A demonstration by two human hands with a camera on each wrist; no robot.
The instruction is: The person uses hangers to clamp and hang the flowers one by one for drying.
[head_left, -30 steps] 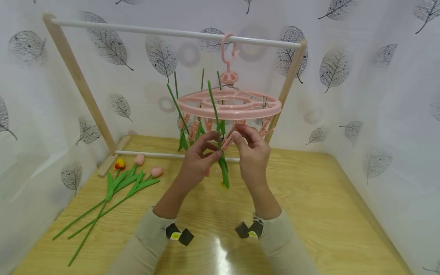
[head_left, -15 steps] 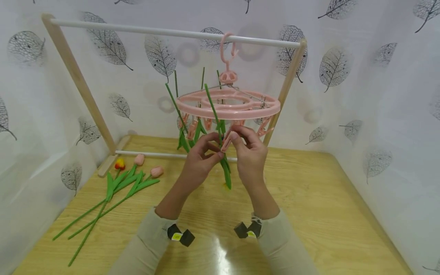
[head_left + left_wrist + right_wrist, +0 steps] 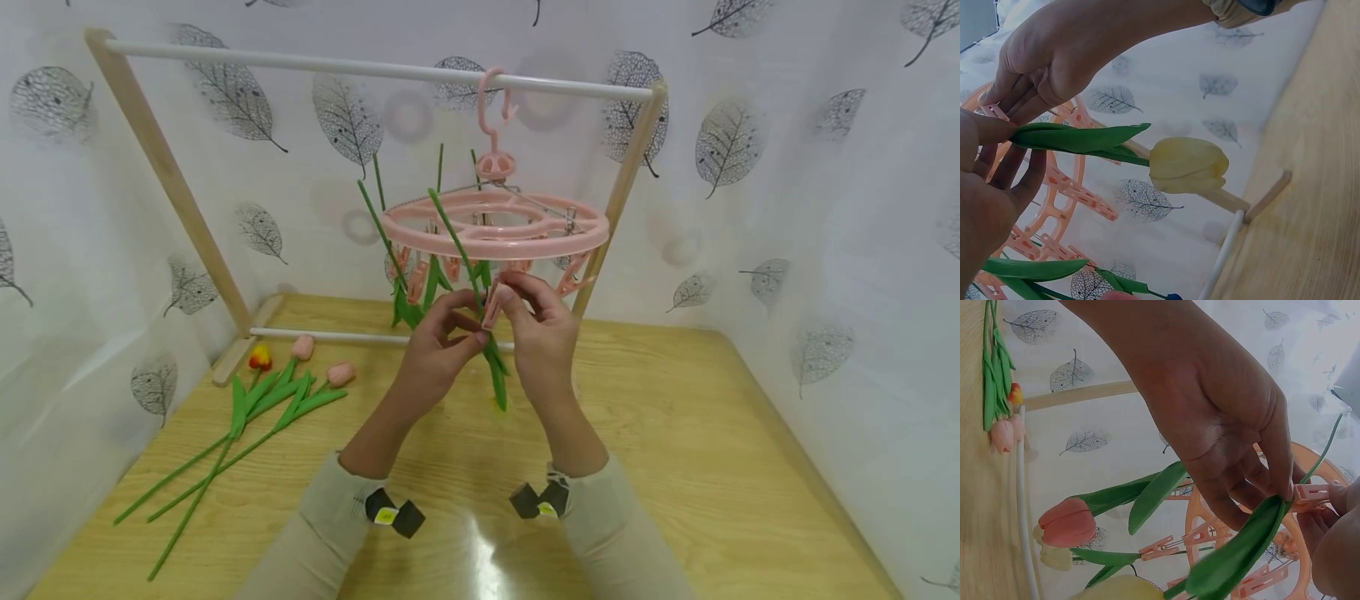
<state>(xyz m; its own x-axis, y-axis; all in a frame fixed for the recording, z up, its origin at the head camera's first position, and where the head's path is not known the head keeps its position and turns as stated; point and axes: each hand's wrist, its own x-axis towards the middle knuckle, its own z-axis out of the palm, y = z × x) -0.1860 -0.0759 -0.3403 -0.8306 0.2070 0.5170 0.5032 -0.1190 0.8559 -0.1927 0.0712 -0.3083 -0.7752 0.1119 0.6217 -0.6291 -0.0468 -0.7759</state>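
Observation:
My left hand (image 3: 444, 343) pinches the green stem of a yellow tulip (image 3: 1188, 165), which hangs flower down. Its bare stem end (image 3: 442, 210) leans up in front of the pink round clip hanger (image 3: 540, 249). Opposite it, my right hand (image 3: 546, 337) pinches a pink clothespin (image 3: 491, 308) of the hanger between thumb and fingers. The clothespin's tip is right at the stem, close to my left fingertips. In the right wrist view the clothespin (image 3: 1311, 495) overlaps the stem by the leaf base. From the head, the yellow flower is mostly hidden behind the leaves.
Other tulips, one of them pink (image 3: 1067, 523), hang flower down from the hanger's left and back clips. A white rail (image 3: 300, 63) on a wooden frame (image 3: 172, 179) bears the hanger. Several tulips (image 3: 258, 404) lie on the table at left.
The stem's upper end has tilted left. The clothespin in my right hand has turned more upright and come across to the stem, with both hands shifting only slightly.

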